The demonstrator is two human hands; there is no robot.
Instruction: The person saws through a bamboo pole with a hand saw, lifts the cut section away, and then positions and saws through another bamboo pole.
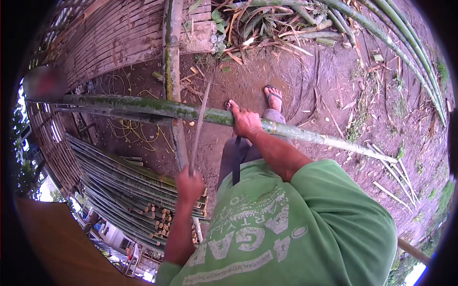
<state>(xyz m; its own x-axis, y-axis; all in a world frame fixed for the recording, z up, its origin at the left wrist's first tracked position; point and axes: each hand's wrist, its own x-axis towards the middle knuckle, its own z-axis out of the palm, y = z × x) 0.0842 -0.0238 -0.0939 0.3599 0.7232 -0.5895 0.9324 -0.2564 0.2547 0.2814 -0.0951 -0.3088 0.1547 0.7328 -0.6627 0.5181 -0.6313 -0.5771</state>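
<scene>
A green bamboo pole (162, 106) runs across in front of me, sloping down to the right. My right hand (247, 123) is closed over it from above, just left of its pale, scraped stretch. In my closed left hand (190, 186) is a long, narrow blade (200, 119), its handle hidden by the fingers. The blade points away from me and crosses the pole a little left of my right hand; whether it is a saw or a machete I cannot tell. An upright-looking bamboo post (171, 62) passes under the pole on the left.
Stacked bamboo poles (124, 176) lie at lower left, cut ends toward me. A slatted bamboo platform (119, 38) is at upper left, above yellow cord (131, 131). Bamboo offcuts (267, 24) lie ahead; long poles (405, 43) curve along the right. My sandalled feet (274, 97) stand on muddy ground.
</scene>
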